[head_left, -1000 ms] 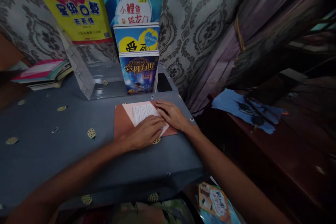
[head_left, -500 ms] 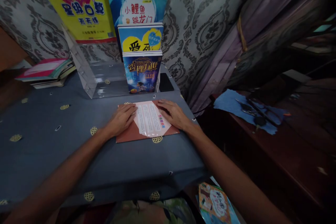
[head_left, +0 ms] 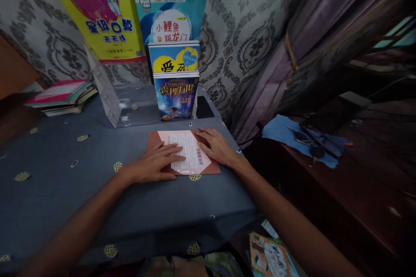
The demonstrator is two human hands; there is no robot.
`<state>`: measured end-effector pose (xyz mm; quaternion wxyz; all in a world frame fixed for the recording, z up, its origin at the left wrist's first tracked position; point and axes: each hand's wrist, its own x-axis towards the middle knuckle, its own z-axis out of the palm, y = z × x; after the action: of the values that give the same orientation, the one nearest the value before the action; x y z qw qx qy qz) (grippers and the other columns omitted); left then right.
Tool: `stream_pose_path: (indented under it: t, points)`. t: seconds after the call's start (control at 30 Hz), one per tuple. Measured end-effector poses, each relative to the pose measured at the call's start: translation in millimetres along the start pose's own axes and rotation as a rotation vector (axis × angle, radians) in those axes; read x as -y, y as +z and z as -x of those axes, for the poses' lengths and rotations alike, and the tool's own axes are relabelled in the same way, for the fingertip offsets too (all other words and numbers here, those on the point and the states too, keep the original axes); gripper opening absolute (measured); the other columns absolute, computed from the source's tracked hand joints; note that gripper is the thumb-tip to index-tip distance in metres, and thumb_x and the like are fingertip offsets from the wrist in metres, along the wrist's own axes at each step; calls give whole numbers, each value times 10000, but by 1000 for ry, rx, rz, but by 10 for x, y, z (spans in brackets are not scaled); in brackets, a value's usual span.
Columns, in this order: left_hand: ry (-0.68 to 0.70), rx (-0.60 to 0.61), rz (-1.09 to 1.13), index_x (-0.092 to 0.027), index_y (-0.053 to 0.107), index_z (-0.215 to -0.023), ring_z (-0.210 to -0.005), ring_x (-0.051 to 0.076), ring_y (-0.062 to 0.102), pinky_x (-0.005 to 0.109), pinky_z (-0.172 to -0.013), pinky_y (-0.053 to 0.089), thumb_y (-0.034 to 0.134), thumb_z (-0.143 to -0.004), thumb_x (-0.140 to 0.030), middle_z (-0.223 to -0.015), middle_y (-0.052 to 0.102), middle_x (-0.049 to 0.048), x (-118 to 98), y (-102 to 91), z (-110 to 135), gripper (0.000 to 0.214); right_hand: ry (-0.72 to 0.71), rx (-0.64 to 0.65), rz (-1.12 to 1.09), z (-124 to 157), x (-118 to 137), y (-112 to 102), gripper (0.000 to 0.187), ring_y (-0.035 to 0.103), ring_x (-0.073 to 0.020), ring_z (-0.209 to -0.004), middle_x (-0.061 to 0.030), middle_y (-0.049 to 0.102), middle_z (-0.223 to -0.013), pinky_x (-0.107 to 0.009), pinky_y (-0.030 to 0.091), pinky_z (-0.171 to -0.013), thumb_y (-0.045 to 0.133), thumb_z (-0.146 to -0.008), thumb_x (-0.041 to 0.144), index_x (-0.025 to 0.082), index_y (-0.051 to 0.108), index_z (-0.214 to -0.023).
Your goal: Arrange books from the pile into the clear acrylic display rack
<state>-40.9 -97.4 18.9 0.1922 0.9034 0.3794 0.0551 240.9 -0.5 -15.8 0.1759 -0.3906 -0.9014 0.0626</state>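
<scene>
A thin brown and pink book (head_left: 183, 138) lies flat on the table's grey-blue patterned cloth (head_left: 97, 194), a printed text panel facing up. My left hand (head_left: 157, 164) rests over its left side, fingers spread and reaching onto the text. On the right side, my right hand (head_left: 217, 147) lies with its fingers stretched along the cover near the top right corner. Neither hand is wrapped round the book. Just beyond it, a dark blue book (head_left: 177, 99) stands upright at the front of a clear tiered rack (head_left: 112, 114).
Taller books, including a yellow workbook (head_left: 113, 39) and a teal book (head_left: 172, 17), stand in the rack. A dark flat object (head_left: 204, 107) lies beside it. Stacked books (head_left: 61, 95) sit at left. A blue cloth with tools (head_left: 292, 132) lies on the right-hand surface; another book (head_left: 271, 255) is below.
My left hand has slid from the book's upper left edge down and inward onto the cover, fingers now spread. My right hand has stayed about where it was. The view has tilted up slightly.
</scene>
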Motion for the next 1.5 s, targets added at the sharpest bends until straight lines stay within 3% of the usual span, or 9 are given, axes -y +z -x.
stream_pose_path:
  t: [0.17,0.33,0.5,0.77,0.9,1.03,1.2,1.33,1.5]
  points:
    - [-26,4,4,-365,504,-1468,-1522,249,335,552,-1266,168,562,-1003,-365,-1625,408,25,115,-70,50,469,61,-28,163,414,173,-169,423,594,-315,-1059,-177,671,-1220,-461,494,-951,493,-1001,369,132,640,-1320]
    - [-94,-90,-36,-307,549,-1428,-1504,213,367,512,-1254,230,481,-1018,-238,-1576,483,46,263,-55,44,422,126,-69,213,879,452,-251,349,578,-296,-926,-147,672,-1012,-423,493,-842,484,-1011,336,124,671,-1218]
    - [-125,-210,-19,-247,615,-1346,-1451,211,452,457,-1199,367,401,-1017,-219,-1537,527,76,292,-48,-21,395,106,-100,167,958,683,-247,282,589,-282,-866,-121,671,-889,-405,482,-768,452,-1021,304,168,699,-1021]
    - [-198,-286,-100,-216,666,-1183,-1277,269,580,494,-1108,443,401,-1034,-357,-1316,659,106,160,-41,-169,334,75,-69,96,823,632,-284,243,655,-260,-822,-88,739,-878,-388,472,-751,478,-1005,277,208,700,-934]
    - [-305,-311,-178,-200,636,-1216,-1209,280,592,517,-1084,440,415,-1026,-339,-1300,636,118,104,-36,-342,323,153,-82,115,539,577,-337,280,679,-265,-816,-103,750,-855,-384,464,-756,479,-1005,283,203,700,-852]
    - [-399,-353,-238,-177,609,-1251,-1347,312,505,543,-1160,359,433,-1026,-350,-1421,576,139,98,6,-526,334,56,-14,31,13,640,-262,290,681,-290,-1018,-138,756,-1059,-408,501,-878,426,-1006,212,168,711,-1043]
    - [-500,-380,-282,-136,541,-1350,-1471,355,382,575,-1190,315,435,-1021,-322,-1533,498,170,142,147,-622,393,-46,16,-5,-528,672,90,486,554,-291,-1342,-196,606,-1426,-469,423,-1126,449,-926,72,96,558,-1398]
    - [-495,-398,-308,-160,549,-1338,-1474,355,387,601,-1174,330,400,-1028,-319,-1539,498,164,165,215,-632,379,-89,2,-31,-651,549,289,517,512,-273,-1401,-180,587,-1460,-486,377,-1186,443,-933,90,107,532,-1442]
    - [-481,-417,-311,-200,535,-1362,-1459,360,405,646,-1153,329,376,-1034,-364,-1526,513,163,187,222,-641,401,-76,-47,-80,-578,309,270,448,524,-269,-1396,-156,606,-1447,-538,371,-1189,452,-988,193,175,580,-1418]
